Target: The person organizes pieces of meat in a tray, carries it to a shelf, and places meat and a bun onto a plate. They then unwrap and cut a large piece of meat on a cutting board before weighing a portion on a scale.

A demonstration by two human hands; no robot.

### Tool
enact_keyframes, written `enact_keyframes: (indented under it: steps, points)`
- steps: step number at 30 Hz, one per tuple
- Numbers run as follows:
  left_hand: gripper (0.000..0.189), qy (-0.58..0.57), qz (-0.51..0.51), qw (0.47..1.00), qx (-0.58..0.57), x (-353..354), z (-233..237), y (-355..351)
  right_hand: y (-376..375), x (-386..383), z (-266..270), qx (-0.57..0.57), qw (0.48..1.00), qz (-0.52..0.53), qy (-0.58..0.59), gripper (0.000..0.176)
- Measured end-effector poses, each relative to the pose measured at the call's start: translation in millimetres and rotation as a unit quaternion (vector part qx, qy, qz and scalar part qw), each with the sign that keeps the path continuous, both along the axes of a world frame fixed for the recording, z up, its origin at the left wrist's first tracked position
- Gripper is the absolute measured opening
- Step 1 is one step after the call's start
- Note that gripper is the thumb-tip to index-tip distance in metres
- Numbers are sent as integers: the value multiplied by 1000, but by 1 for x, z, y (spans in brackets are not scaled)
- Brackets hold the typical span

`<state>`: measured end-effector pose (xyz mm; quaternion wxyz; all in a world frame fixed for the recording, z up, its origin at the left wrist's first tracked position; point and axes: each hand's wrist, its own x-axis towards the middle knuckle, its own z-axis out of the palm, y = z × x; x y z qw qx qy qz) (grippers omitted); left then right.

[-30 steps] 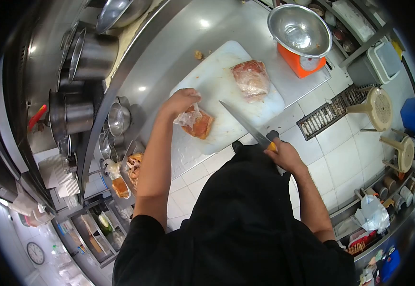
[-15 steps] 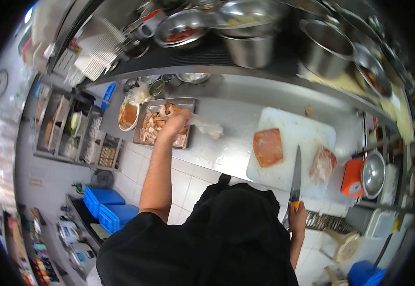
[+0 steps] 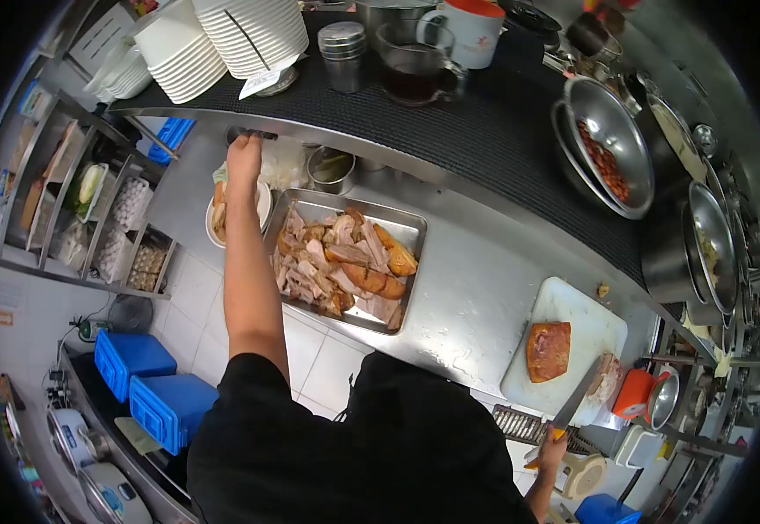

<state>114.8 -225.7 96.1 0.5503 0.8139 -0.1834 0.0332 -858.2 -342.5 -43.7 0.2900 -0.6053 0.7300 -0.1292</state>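
My left hand point(image 3: 244, 157) is closed at the back left of the steel counter, under the shelf edge, around what looks like the dark handle of a utensil point(image 3: 262, 134). Below and right of it lies a metal tray point(image 3: 415, 236) of cut cooked meat point(image 3: 345, 262). My right hand point(image 3: 552, 450) grips the yellow handle of a long knife point(image 3: 576, 398), whose blade reaches over the white cutting board point(image 3: 528, 345). On that board are a browned slab of meat point(image 3: 548, 352) and a paler piece point(image 3: 605, 377) beside the blade.
A white bowl point(image 3: 264, 203) holding food stands left of the tray. Above the counter, the dark shelf point(image 3: 336, 109) carries stacked white containers point(image 3: 253, 35), a glass jug point(image 3: 410, 74) and metal bowls point(image 3: 615, 131). An orange scale point(image 3: 632, 393) sits right of the board.
My left hand has left the meat tray and moved to the back left; the clear plastic is gone from beside it. The view has shifted left. My right hand still holds the knife.
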Motion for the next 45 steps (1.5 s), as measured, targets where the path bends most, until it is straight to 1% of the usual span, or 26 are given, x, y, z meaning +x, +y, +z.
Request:
enact_keyframes:
  steps: [2, 4, 5, 6, 7, 8, 9, 10, 12, 14, 15, 16, 17, 19, 21, 24, 26, 29, 31, 32, 33, 35, 37, 39, 42, 45]
  points:
    - [33, -46, 54, 991, 112, 53, -38, -14, -3, -2, -9, -14, 999, 16, 33, 36]
    - [36, -107, 27, 922, 371, 89, -87, -25, 0, -6, -10, -22, 997, 31, 70, 40]
    - [35, -187, -98, 818, 536, 103, -119, -23, 0, -2, -6, -23, 995, 36, 92, 42]
    - [33, -267, -220, 663, 664, 120, -150, -23, 2, 7, -1, -23, 994, 31, 103, 45]
    - [28, -263, -304, 605, 687, 112, -164, -22, 2, 13, 5, -21, 993, 19, 116, 48]
    - [28, -280, -292, 630, 663, 187, -267, -4, 3, 22, 12, -15, 990, 10, 139, 50]
    - [30, -277, -341, 578, 688, 162, -243, -6, 3, 27, 19, 26, 987, -3, 160, 50]
    - [31, -299, -345, 565, 687, 154, -232, -10, 6, 30, 18, 22, 995, -18, 100, 52]
    - [35, -354, -349, 536, 682, 147, -210, -16, 7, 45, 26, 30, 983, -45, 174, 55]
    - [40, -398, -331, 531, 671, 143, -183, -6, 10, 48, 22, 26, 982, -57, 178, 54]
    - [40, -370, -295, 579, 664, 146, -175, 2, 11, 54, 28, 35, 983, -58, 171, 52]
    - [45, -126, -243, 823, 497, 135, -149, 11, 14, 54, 23, 19, 982, -53, 179, 46]
    - [48, -28, -202, 869, 452, 88, -95, 9, 14, 55, 22, 37, 981, -63, 182, 46]
    - [47, -79, -161, 893, 412, 44, -57, 10, 17, 65, 32, 42, 981, -79, 175, 48]
    - [41, -371, -148, 818, 413, 78, -85, 35, 14, 57, 24, 46, 980, -70, 183, 48]
    - [28, -272, -185, 836, 438, 19, -71, 24, 18, 62, 34, 47, 983, -63, 168, 47]
    - [24, -219, -144, 870, 418, -86, -64, -6, 17, 60, 37, 55, 984, -58, 162, 47]
    - [22, -218, -159, 858, 437, -209, -57, -44, 19, 46, 36, 65, 989, -47, 128, 48]
    - [21, -237, -242, 884, 321, -312, -58, -78, 17, 37, 36, 71, 991, -40, 105, 49]
    - [25, -131, -377, 872, 283, -356, -62, -100, 15, 31, 29, 69, 991, -23, 111, 50]
    - [34, -158, -428, 857, 239, -406, -76, -120, 14, 30, 33, 77, 992, -34, 89, 49]
    - [70, -160, -590, 744, 270, -516, -48, -154, 15, 25, 34, 69, 994, -19, 79, 49]
    - [99, -215, -660, 668, 270, -586, -45, -186, 13, 18, 33, 67, 996, -17, 55, 47]
    - [118, -292, -627, 622, 368, -621, -54, -210, 13, 12, 39, 65, 998, -14, 22, 46]
    - [129, -231, -666, 579, 410, -632, -62, -241, 8, -4, 40, 66, 997, 22, 16, 47]
    - [134, -189, -622, 584, 486, -647, -40, -232, 5, -15, 43, 78, 996, 49, 21, 48]
